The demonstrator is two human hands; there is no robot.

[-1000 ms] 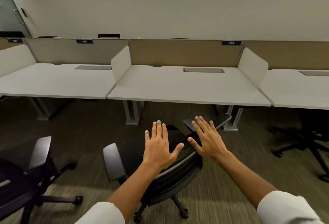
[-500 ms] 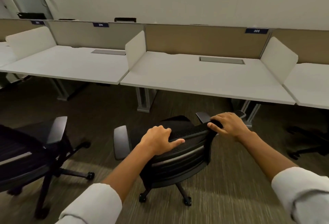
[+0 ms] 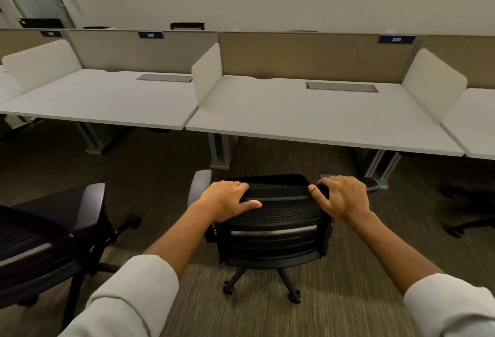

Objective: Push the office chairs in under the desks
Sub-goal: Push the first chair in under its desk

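From my head camera: my left hand (image 3: 226, 200) and right hand (image 3: 341, 197) have their fingers clamped on the top of the chair (image 3: 273, 232) back (black mesh), which stands on the carpet just short of the tabletop (image 3: 308, 119) front edge.

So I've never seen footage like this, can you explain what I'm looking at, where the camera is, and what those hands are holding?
The camera sits on a person's head, looking forward and down, so you see their own arms in white sleeves. No robot is here. The left hand and right hand both grip the top edge of a black office chair, which faces a white desk and is not yet under it. Another chair stands apart at the left. The desktops hold nothing loose, only a grey cable hatch and white side dividers.
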